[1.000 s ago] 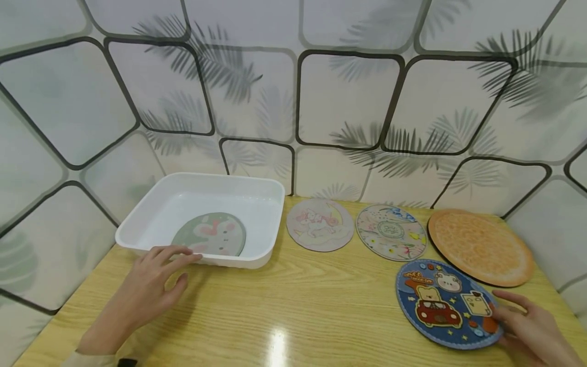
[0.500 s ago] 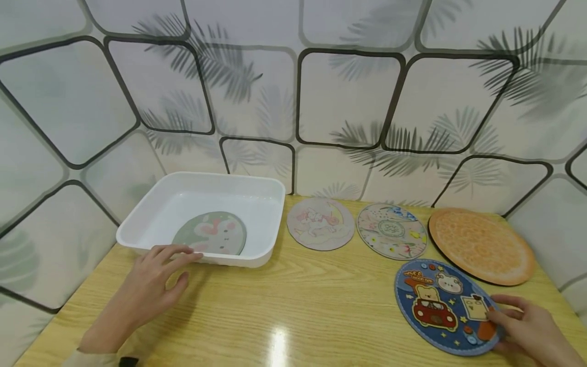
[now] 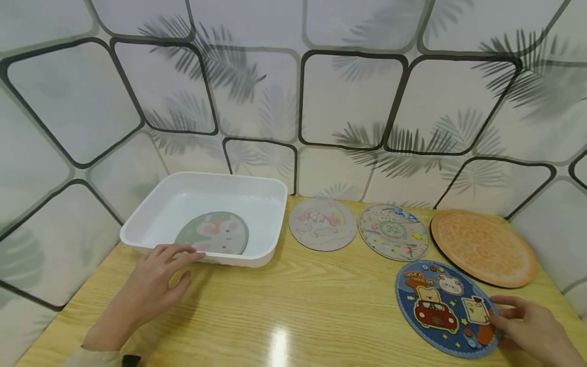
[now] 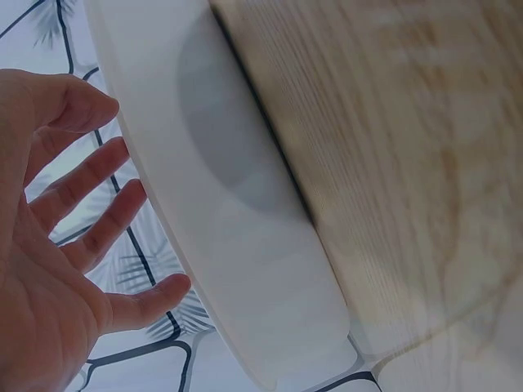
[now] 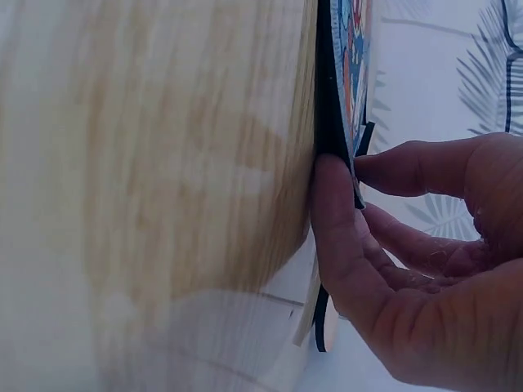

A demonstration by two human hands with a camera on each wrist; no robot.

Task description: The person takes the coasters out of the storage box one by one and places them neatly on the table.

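Note:
My right hand (image 3: 534, 326) pinches the right edge of a blue round mouse pad (image 3: 451, 285) with a bear and a red car printed on it. In the right wrist view, thumb and fingers stand on either side of that edge, and the black underside (image 5: 329, 98) shows. My left hand (image 3: 158, 285) rests its fingertips on the front rim of a white plastic tray (image 3: 257, 260). The left wrist view shows those fingers (image 4: 90, 237) spread, tips right at the rim. Inside the tray lies a green round pad with a white bunny (image 3: 220, 234).
Along the back of the wooden table (image 3: 312, 306) lie a pale pink round pad (image 3: 322, 224), a flower-patterned round pad (image 3: 393, 247) and a larger orange-brown one (image 3: 483, 250) near the right. A patterned wall covering (image 3: 348, 102) rises behind them.
My right hand has shifted slightly left with the blue mouse pad, whose near edge now sits a little lower in the head view. The left hand has stayed on the tray rim.

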